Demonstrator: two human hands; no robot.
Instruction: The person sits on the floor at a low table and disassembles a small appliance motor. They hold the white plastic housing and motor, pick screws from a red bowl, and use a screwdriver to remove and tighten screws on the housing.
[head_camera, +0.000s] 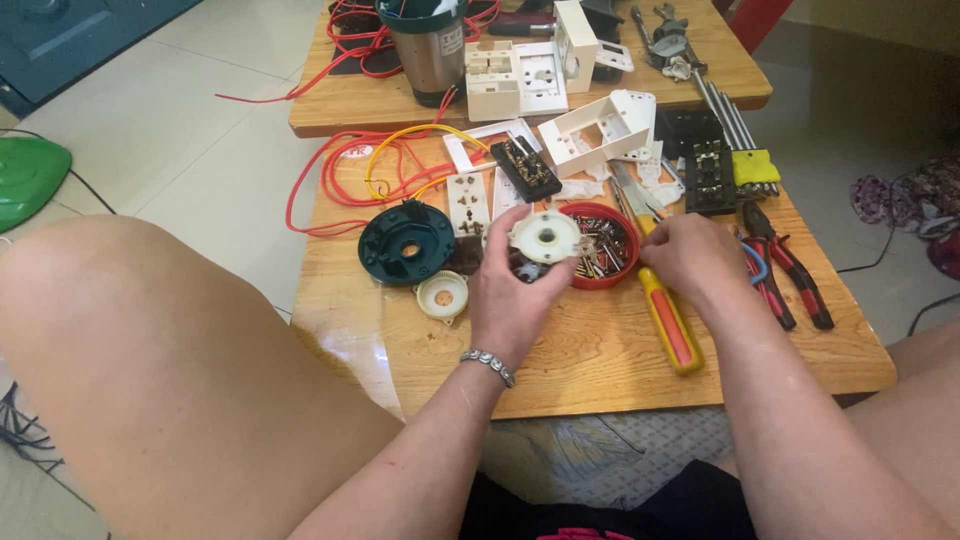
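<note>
- The left hand (515, 295) is curled, its fingers closed around a round white plastic disc (546, 237) with a dark hole at its centre; the disc is held just above the wooden table (600, 350), tilted towards the camera. A beaded silver bracelet (488, 365) sits on that wrist.
- The right hand (690, 255) is loosely bent, fingertips at the rim of the red bowl (600, 245); whether it pinches anything cannot be told.
- The bowl is shallow, round plastic, and holds a heap of small metal screws and contacts.
- Under the right hand lies a screwdriver (668, 320) with a yellow and red handle.
- Left of the disc rest a dark green round base (405, 243) and a small cream ring-shaped cap (442, 295).
- Red-handled pliers (790, 275) lie at the right edge, and white socket housings (600, 130) stand further back.
- Red and yellow wires (345, 180) loop off the table's left side.
</note>
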